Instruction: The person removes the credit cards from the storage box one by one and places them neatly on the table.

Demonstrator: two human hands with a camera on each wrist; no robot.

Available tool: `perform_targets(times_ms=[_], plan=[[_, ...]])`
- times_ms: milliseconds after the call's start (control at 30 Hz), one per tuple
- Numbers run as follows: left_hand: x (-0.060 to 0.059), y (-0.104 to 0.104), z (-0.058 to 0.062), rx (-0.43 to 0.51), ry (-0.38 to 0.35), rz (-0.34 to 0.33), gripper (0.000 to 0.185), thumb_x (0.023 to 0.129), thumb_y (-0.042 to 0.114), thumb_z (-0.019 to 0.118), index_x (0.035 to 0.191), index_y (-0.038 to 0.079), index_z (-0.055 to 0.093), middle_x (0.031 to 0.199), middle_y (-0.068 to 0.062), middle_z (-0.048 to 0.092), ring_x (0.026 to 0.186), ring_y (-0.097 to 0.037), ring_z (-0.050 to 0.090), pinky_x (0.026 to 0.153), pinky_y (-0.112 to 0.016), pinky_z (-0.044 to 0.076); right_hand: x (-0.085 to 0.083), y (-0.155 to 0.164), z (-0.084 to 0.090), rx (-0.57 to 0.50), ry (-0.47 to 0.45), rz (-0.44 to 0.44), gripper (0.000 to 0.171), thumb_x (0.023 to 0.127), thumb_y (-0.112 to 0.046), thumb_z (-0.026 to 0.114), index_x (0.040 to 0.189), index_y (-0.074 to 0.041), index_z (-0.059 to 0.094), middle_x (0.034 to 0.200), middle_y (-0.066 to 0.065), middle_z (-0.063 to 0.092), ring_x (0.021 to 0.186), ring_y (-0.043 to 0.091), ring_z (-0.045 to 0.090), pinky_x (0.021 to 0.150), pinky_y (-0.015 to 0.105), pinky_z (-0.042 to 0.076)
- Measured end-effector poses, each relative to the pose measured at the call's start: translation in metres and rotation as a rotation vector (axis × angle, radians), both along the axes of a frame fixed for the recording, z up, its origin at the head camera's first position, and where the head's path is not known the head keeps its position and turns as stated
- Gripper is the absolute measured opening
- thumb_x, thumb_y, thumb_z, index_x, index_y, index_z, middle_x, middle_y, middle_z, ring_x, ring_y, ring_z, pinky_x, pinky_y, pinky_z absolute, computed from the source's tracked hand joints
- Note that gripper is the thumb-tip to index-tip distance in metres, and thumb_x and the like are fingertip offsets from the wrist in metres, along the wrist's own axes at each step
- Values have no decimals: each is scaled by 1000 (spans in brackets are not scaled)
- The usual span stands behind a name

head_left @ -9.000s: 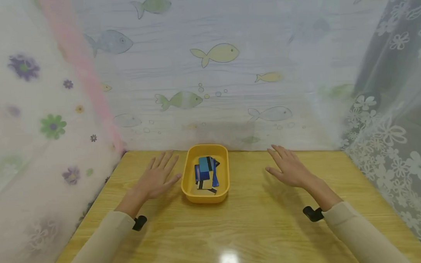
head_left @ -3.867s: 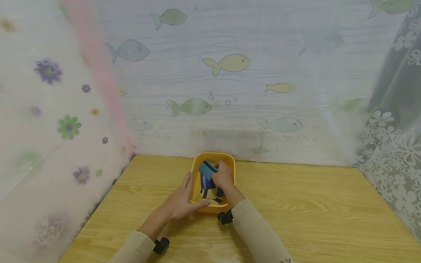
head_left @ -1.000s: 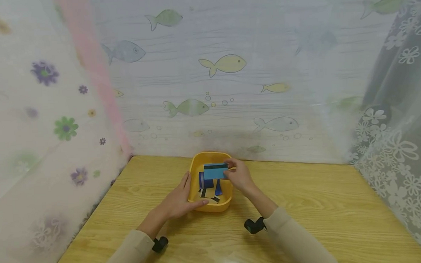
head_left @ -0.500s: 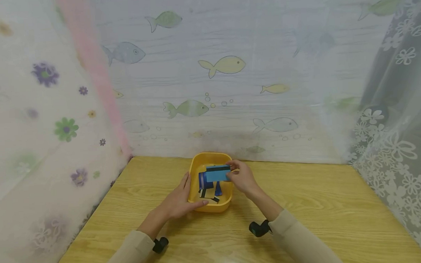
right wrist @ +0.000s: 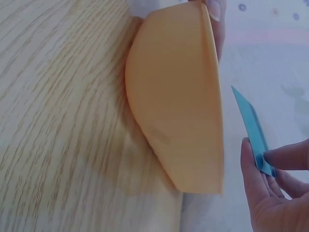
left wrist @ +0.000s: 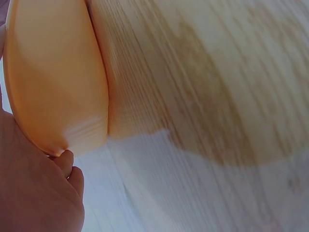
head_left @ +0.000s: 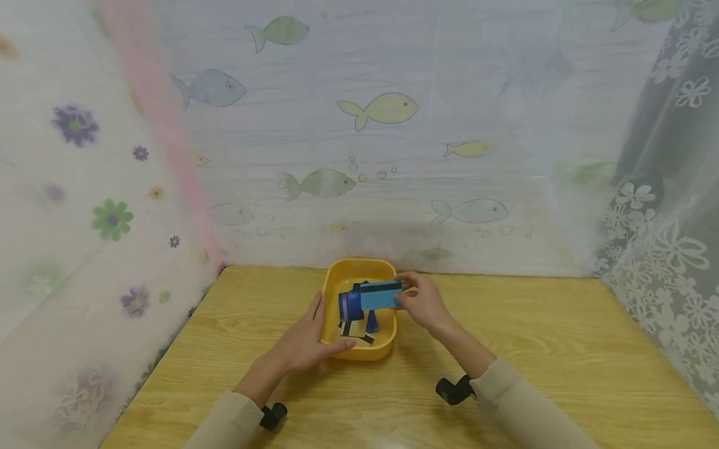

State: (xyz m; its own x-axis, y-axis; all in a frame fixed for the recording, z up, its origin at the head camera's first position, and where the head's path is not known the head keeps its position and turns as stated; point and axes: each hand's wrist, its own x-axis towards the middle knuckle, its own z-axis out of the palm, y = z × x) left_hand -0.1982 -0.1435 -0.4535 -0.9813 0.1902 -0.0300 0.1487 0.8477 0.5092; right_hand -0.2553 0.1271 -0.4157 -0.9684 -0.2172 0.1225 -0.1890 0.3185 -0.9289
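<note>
On the wooden surface point(head_left: 518, 351), my left hand point(head_left: 304, 342) grips the yellow tray point(head_left: 332, 291) at its 8 o'clock edge, thumb curled on the near rim and fingers along the left wall. Dark blue and black cards point(head_left: 352, 310) lie in a heap inside the tray. At the tray's 3 o'clock edge, my right hand point(head_left: 423, 303) pinches a light blue card point(head_left: 378, 295), held flat just above the heap.

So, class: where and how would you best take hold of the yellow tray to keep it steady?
Grip the yellow tray by its long left wall, coming from the left: the rim there is bare, and the left hand already holds it. The right hand lifts the light blue card above the right rim.
</note>
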Motion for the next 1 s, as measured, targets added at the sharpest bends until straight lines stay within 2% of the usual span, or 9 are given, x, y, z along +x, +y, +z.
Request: perform_targets(times_ms=[167, 433, 767, 1000], plan=[[3, -1, -1, -9, -8, 3, 125, 83, 83, 58, 165, 12, -4, 173, -7, -4, 153, -37, 25, 120, -54, 30, 3, 6, 0, 14, 8, 13, 39, 96, 4, 64, 134, -1, 63, 119, 22, 56, 104, 36, 69, 75, 38, 58], [1, -2, -2, -10, -5, 4, 126, 81, 85, 57, 165, 12, -5, 172, -6, -5, 153, -36, 25, 119, -54, 30, -3, 19, 1, 41, 1, -2, 40, 96, 3, 64, 135, 0, 62, 119, 22, 57, 103, 34, 69, 76, 40, 58], [-2, -1, -4, -19, 12, -2, 128, 80, 88, 55, 165, 12, -4, 172, -9, -3, 152, -37, 27, 118, -54, 32, -7, 37, 3, 59, -6, -11, 40, 98, 2, 63, 138, -1, 60, 127, 25, 55, 109, 38, 67, 86, 51, 57], [-2, -1, -2, -23, 0, 3, 128, 80, 87, 55, 164, 13, -6, 172, -6, -6, 153, -36, 25, 119, -52, 31, -9, 44, 3, 69, -13, -15, 39, 99, 1, 61, 138, 0, 59, 127, 25, 54, 111, 38, 66, 84, 46, 57]])
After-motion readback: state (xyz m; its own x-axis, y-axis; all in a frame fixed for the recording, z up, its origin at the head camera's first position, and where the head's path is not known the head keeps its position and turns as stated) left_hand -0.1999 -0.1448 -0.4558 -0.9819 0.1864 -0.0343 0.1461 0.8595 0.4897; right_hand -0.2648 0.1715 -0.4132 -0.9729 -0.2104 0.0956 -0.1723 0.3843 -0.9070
